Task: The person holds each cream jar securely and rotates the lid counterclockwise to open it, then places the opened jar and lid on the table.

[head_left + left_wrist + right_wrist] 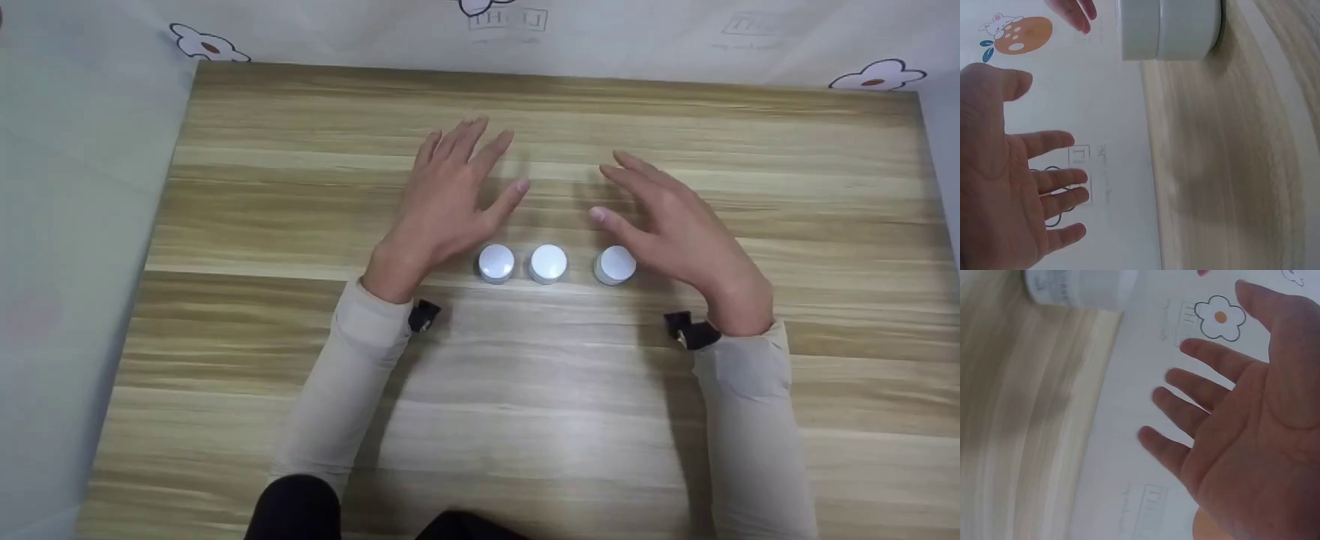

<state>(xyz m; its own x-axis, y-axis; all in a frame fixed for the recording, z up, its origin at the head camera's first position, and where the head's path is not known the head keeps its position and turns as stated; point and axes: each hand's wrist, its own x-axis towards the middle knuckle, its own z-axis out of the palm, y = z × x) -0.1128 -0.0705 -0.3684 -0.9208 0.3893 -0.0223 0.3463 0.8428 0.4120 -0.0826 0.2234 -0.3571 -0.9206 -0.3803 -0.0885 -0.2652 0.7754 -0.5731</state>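
Note:
Three small white round jars with lids stand in a row on the wooden table: a left jar [496, 263], a middle jar [548, 263] and a right jar [616, 265], with a wider gap before the right one. My left hand [452, 195] is held over the table just beyond the left jar, fingers spread and holding nothing. Beside the right jar, my right hand [671, 221] hovers with relaxed fingers and an empty palm. A white jar [1171, 28] shows large in the left wrist view. Part of a printed jar [1081, 287] appears at the top of the right wrist view.
The wood-grain table [555, 420] reaches back to a pale printed curtain [637, 37] with flower drawings. Another pale sheet [67, 225] hangs along the left side. Small black wrist cameras sit at both cuffs, such as the left camera [424, 316].

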